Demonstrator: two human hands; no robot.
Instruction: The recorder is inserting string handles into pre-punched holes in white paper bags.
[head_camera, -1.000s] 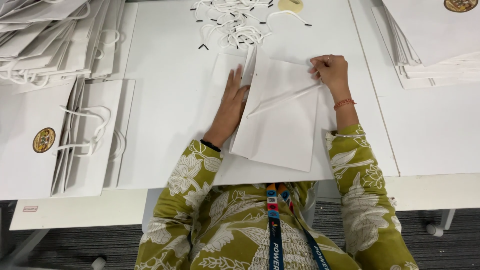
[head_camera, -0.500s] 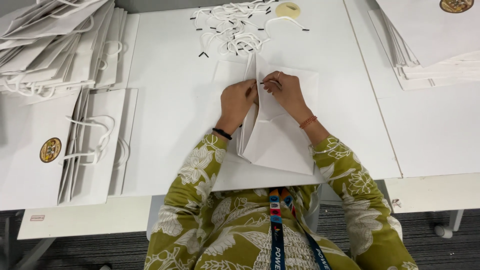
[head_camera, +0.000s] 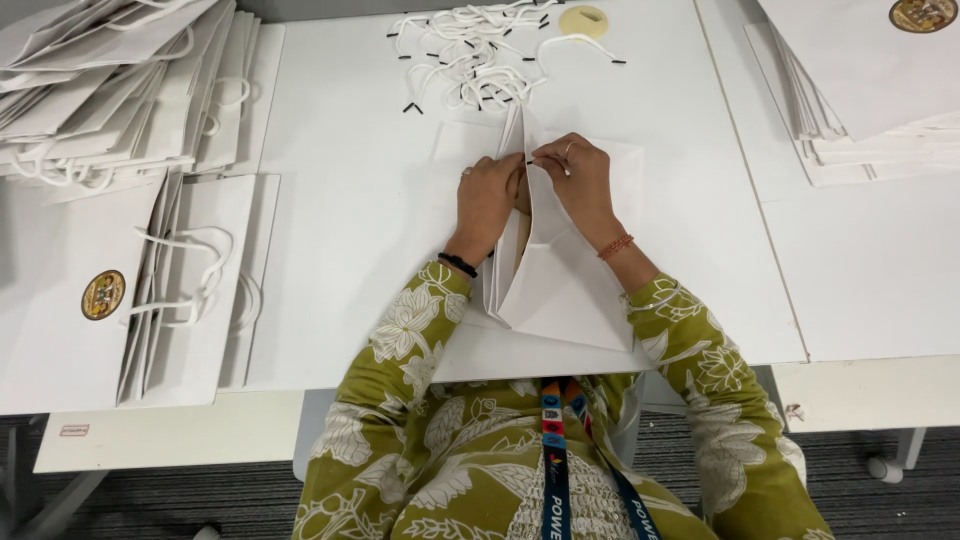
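white paper bag (head_camera: 560, 285) lies flat on the white desk (head_camera: 360, 220) right in front of the person, its near end by the desk's edge and its mouth end pointing away, with one side panel lifted so the bag stands partly open. the left hand (head_camera: 487, 198) has its grip closed on the raised top edge of the bag, fingers curled over the paper beside the fold. the right hand (head_camera: 578, 180) sits just across the same edge, thumb and forefinger pinched tight on a white cord (head_camera: 531, 159) with a black tip, right at the bag's rim; the two hands nearly touch. a dark band is on the left wrist and an orange one on the right. to the left, near the desk's front, finished bags (head_camera: 150, 290) with cord handles and a round gold seal lie stacked, and further back another pile of bags (head_camera: 110, 90) leans against them. beyond the hands, loose cords (head_camera: 470, 60) with black tips lie in a tangle, and a roll of tape (head_camera: 583, 20) sits by the far edge. at the far right, a stack of flat bags (head_camera: 860, 90) rests on a neighbouring desk.
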